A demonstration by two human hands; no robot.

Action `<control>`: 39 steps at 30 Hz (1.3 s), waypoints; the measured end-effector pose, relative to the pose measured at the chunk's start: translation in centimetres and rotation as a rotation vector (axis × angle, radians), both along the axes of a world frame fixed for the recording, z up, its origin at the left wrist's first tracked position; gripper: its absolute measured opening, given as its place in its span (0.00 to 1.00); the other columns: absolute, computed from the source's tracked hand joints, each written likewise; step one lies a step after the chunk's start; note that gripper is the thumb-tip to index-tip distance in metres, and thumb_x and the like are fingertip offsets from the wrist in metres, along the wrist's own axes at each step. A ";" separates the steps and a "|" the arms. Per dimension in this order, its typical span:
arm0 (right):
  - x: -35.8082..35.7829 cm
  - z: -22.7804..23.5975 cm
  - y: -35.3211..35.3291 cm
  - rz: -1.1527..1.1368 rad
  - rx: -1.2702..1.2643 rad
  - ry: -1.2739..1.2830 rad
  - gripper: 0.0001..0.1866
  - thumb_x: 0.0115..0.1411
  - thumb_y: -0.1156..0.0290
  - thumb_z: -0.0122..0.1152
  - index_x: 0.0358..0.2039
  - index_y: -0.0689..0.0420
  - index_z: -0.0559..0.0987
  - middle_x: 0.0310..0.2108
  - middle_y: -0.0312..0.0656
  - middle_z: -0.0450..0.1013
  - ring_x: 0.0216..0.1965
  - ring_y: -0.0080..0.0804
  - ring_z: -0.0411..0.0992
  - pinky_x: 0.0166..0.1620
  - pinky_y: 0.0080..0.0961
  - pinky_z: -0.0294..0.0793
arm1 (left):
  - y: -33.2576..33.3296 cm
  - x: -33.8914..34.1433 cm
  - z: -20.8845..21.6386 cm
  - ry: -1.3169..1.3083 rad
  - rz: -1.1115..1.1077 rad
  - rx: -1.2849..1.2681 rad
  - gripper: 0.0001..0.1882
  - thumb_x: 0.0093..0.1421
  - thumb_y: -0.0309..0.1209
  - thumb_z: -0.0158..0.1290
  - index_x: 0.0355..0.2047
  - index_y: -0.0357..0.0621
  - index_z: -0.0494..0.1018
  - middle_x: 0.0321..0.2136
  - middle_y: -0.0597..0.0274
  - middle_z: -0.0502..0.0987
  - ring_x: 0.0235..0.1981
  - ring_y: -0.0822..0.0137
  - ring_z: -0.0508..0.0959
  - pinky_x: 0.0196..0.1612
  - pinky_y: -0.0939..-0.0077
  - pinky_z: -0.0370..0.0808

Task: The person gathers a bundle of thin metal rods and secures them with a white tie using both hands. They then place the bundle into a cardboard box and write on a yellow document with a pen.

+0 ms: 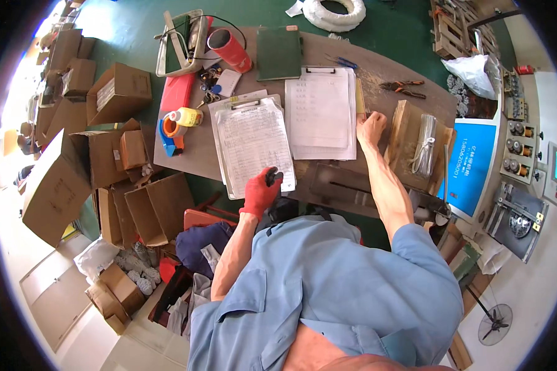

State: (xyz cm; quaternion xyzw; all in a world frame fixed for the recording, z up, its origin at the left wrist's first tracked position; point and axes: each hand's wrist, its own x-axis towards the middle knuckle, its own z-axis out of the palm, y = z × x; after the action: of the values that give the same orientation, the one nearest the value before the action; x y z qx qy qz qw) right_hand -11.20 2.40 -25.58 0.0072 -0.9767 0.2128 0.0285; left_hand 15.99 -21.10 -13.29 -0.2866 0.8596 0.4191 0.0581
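Note:
My left hand [262, 194], in a red glove, is closed over the lower right corner of a clipboard with printed sheets [250, 136]. Something black shows at its fingers; whether that is an object or part of the glove is unclear. My bare right hand [371, 128] rests on the table with bent fingers pressed together, just right of a second clipboard [320, 111]. A yellow strip [359, 93] runs along that clipboard's edge down to the fingertips. What the fingers hold, if anything, is hidden.
Pliers [403, 89] and a wooden tray [397, 139] with a bundle of silvery strands [424, 145] lie at the right. A green notebook [278, 55], red cylinder [230, 51], yellow bottle [187, 117] and tape dispenser [169, 135] stand farther off. Cardboard boxes [161, 207] crowd the left; machinery [517, 213] is right.

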 end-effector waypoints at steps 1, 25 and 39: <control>0.1 0.3 0.5 0.013 0.037 0.003 0.22 0.51 0.68 0.64 0.40 0.67 0.66 0.47 0.54 0.60 0.50 0.55 0.60 0.50 0.45 0.67 | 0.3 0.0 -0.2 0.006 0.002 0.006 0.19 0.53 0.41 0.58 0.42 0.46 0.76 0.28 0.47 0.79 0.32 0.52 0.80 0.34 0.63 0.75; 0.2 11.1 -1.1 0.036 -0.911 -0.069 0.27 0.50 0.59 0.71 0.40 0.62 0.67 0.31 0.45 0.74 0.30 0.30 0.74 0.35 0.26 0.75 | 2.9 -3.0 -1.0 0.067 0.141 -0.053 0.30 0.51 0.40 0.58 0.54 0.45 0.69 0.37 0.48 0.78 0.40 0.53 0.78 0.43 0.65 0.74; 1.3 4.2 -3.5 0.075 -0.095 -0.422 0.37 0.47 0.54 0.70 0.45 0.64 0.59 0.35 0.66 0.73 0.38 0.62 0.74 0.40 0.47 0.75 | 7.2 -12.3 -4.1 -0.421 -0.167 -0.291 0.39 0.55 0.37 0.48 0.66 0.45 0.46 0.65 0.36 0.46 0.39 0.42 0.79 0.36 0.51 0.76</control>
State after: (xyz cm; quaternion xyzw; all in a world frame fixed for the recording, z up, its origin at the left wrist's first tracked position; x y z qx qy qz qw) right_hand -9.95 -1.13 -21.42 -0.0023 -0.9489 0.2563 -0.1842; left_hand 3.73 -13.93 -17.34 -0.3011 0.9003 0.2160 0.2283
